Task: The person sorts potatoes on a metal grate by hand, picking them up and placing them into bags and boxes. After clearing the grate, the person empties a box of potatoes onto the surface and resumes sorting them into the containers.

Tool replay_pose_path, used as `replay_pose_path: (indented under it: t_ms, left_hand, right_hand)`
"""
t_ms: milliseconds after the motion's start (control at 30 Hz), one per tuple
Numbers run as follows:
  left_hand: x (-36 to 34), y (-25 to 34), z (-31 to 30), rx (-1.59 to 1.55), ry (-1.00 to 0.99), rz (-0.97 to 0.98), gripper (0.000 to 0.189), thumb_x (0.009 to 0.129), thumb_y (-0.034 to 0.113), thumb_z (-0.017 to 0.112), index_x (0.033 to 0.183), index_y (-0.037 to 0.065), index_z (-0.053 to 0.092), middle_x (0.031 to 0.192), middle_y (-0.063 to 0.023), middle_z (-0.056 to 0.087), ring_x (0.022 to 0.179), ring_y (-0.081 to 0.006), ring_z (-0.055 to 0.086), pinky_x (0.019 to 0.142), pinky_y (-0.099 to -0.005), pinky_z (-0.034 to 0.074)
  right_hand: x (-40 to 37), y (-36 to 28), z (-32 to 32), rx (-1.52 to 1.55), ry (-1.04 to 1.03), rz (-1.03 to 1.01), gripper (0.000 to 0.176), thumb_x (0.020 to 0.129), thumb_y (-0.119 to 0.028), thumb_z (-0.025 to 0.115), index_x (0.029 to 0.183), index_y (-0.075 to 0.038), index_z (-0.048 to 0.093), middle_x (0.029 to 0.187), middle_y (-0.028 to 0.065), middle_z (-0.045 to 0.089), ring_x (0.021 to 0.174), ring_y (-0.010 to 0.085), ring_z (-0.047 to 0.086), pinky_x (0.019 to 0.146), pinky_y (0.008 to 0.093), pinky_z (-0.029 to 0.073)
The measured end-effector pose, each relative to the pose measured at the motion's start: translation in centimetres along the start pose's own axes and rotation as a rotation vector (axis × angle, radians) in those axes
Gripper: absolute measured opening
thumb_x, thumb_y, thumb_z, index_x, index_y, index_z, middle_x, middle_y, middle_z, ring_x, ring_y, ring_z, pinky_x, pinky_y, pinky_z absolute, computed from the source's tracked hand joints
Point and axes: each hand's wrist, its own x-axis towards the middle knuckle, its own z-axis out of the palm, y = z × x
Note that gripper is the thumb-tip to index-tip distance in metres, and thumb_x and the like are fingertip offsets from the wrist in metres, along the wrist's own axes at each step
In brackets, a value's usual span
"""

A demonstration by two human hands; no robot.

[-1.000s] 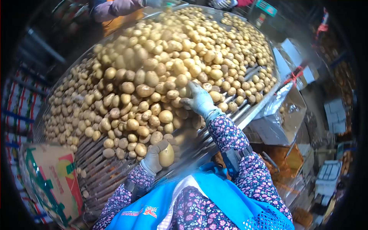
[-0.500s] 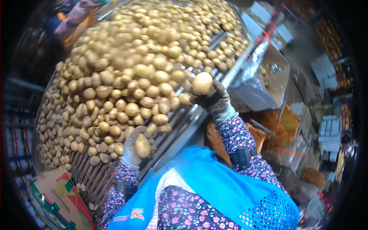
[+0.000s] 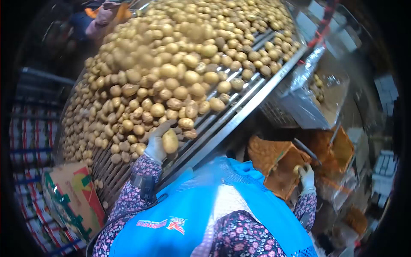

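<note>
My gloved left hand [image 3: 156,144] is closed around a yellowish oval potato [image 3: 170,141] at the lower edge of a large potato pile [image 3: 145,85]. The pile lies on a slatted metal table [image 3: 222,113]. Down at the right, my gloved right hand [image 3: 307,177] is at the mouth of an orange mesh sack [image 3: 274,156]. A small pale potato [image 3: 296,169] shows at its fingertips, partly covered by them.
A printed cardboard box [image 3: 70,192] stands at the table's lower left. Beyond the metal rail on the right is a plastic-lined box [image 3: 312,103] with potatoes inside. Another person's sleeve [image 3: 100,19] shows at the upper left. Stacked printed packages [image 3: 34,141] line the left side.
My right hand has moved from the table rail down and right to the orange sack, with its potato. My left hand still grips its potato. The whole view has shifted slightly.
</note>
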Motion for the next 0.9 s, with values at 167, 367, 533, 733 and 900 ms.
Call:
replay_pose_path:
  t_ms: [167, 367, 533, 733, 900]
  left_hand:
    - [-1.8, 0.5, 1.5, -0.16, 0.183, 0.015, 0.041, 0.097, 0.035, 0.052, 0.119, 0.001, 0.057, 0.1, -0.0164, 0.064, 0.082, -0.0301, 0.069, 0.065, -0.0433, 0.062]
    - [-4.7, 1.4, -1.6, -0.354, 0.048, 0.057, 0.041, 0.098, 0.031, 0.055, 0.132, 0.008, 0.053, 0.103, -0.0121, 0.066, 0.083, -0.0294, 0.067, 0.072, -0.0482, 0.059]
    - [-8.2, 3.5, -4.8, -0.283, 0.066, 0.258, 0.041, 0.097, 0.018, 0.055, 0.134, 0.001, 0.047, 0.105, -0.012, 0.064, 0.085, -0.0235, 0.067, 0.075, -0.0375, 0.06]
    - [-10.0, 0.7, -9.8, -0.445, 0.13, 0.311, 0.042, 0.095, 0.015, 0.057, 0.132, 0.0, 0.047, 0.102, -0.0119, 0.064, 0.085, -0.0262, 0.067, 0.074, -0.0387, 0.059]
    - [-8.6, -1.4, -11.9, -0.469, 0.237, 0.244, 0.038, 0.092, 0.016, 0.063, 0.126, 0.004, 0.052, 0.099, -0.0107, 0.062, 0.08, -0.0276, 0.066, 0.067, -0.0418, 0.058]
  right_hand:
    - [1.1, -14.9, 1.6, 0.289, -0.2, -0.156, 0.038, 0.092, -0.008, 0.061, 0.129, 0.0, 0.058, 0.117, 0.009, 0.066, 0.088, 0.0101, 0.06, 0.067, 0.0229, 0.049]
    - [3.4, -30.0, 9.4, 0.194, -0.373, -0.681, 0.037, 0.089, -0.002, 0.064, 0.125, 0.003, 0.061, 0.112, 0.0113, 0.068, 0.103, 0.0171, 0.062, 0.093, 0.0299, 0.049]
    - [0.7, -44.3, 17.3, 0.11, -0.487, -1.051, 0.036, 0.089, -0.015, 0.067, 0.123, -0.003, 0.063, 0.102, 0.0168, 0.072, 0.096, 0.0229, 0.071, 0.084, 0.0332, 0.054]
    - [-8.7, -60.0, 26.3, -0.311, -0.307, -1.613, 0.049, 0.086, -0.025, 0.068, 0.131, -0.011, 0.056, 0.105, 0.0184, 0.068, 0.094, 0.035, 0.067, 0.08, 0.0434, 0.053]
    - [-13.2, -64.0, 36.4, -0.511, -0.013, -1.555, 0.038, 0.081, -0.018, 0.063, 0.111, 0.0, 0.05, 0.106, 0.0219, 0.063, 0.096, 0.0386, 0.063, 0.08, 0.0491, 0.052]
